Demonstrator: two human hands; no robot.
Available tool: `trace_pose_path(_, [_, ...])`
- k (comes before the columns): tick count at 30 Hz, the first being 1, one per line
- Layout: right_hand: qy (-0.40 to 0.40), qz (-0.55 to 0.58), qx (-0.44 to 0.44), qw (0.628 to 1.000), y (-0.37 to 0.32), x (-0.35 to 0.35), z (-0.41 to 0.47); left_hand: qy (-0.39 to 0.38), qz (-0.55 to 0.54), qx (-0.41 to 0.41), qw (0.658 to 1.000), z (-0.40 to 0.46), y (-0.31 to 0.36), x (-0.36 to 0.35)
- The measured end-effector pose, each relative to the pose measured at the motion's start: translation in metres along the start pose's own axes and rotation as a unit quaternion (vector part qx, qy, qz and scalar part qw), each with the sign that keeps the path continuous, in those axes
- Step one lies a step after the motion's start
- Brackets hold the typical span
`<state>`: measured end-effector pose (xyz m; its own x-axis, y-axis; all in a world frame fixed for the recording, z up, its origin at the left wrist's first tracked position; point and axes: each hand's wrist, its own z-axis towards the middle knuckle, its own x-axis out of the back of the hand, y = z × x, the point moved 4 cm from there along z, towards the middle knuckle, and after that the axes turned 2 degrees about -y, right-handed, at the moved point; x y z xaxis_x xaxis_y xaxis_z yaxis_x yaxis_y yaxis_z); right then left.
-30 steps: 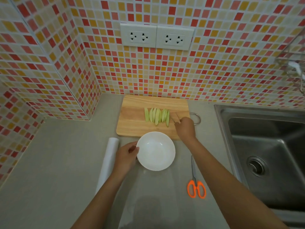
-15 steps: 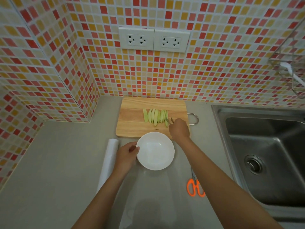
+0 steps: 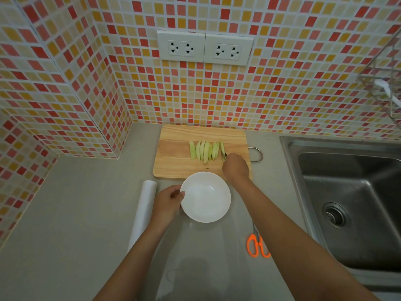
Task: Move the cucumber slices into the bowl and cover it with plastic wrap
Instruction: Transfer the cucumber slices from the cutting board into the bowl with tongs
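Note:
Several pale green cucumber slices (image 3: 206, 151) lie in a row on a wooden cutting board (image 3: 173, 161). My right hand (image 3: 235, 167) is at the right end of the row, its fingers pinching the rightmost slice. A white bowl (image 3: 206, 197) stands in front of the board with nothing in it. My left hand (image 3: 168, 202) grips its left rim, thumb on the edge. A roll of plastic wrap (image 3: 144, 209) lies to the left of the bowl, with a clear sheet (image 3: 195, 257) pulled out across the counter under the bowl.
Orange-handled scissors (image 3: 257, 246) lie on the counter right of the bowl, partly under my right forearm. A steel sink (image 3: 351, 205) fills the right side. Tiled walls stand behind and to the left, and a wire rack (image 3: 386, 83) hangs at the upper right.
My right hand has moved left along the board to the right end of the cucumber row and closed its fingers on the end slice. The left hand and bowl have stayed put.

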<state>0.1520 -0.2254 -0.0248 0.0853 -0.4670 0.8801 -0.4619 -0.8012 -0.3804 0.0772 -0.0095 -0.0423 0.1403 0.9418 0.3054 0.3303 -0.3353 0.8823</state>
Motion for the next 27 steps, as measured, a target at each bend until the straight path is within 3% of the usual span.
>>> trace_pose_path(4, [-0.002, 0.046, 0.010, 0.999, 0.002, 0.009, -0.006, 0.000, -0.001, 0.001, 1.000, 0.001, 0.000, 0.001])
trace_pose_path(10, [-0.055, 0.253, 0.041, 0.965, 0.001, 0.024, -0.073, 0.006, 0.006, 0.002, 1.000, 0.002, 0.002, 0.003])
trace_pose_path(19, [-0.121, 0.122, 0.046, 0.984, 0.022, -0.018, -0.140, 0.001, -0.001, 0.001, 1.000, 0.004, 0.005, 0.003])
trace_pose_path(27, [-0.069, 0.121, 0.064, 0.988, 0.011, 0.001, -0.124, 0.001, 0.010, -0.004, 1.000, 0.006, 0.005, 0.002])
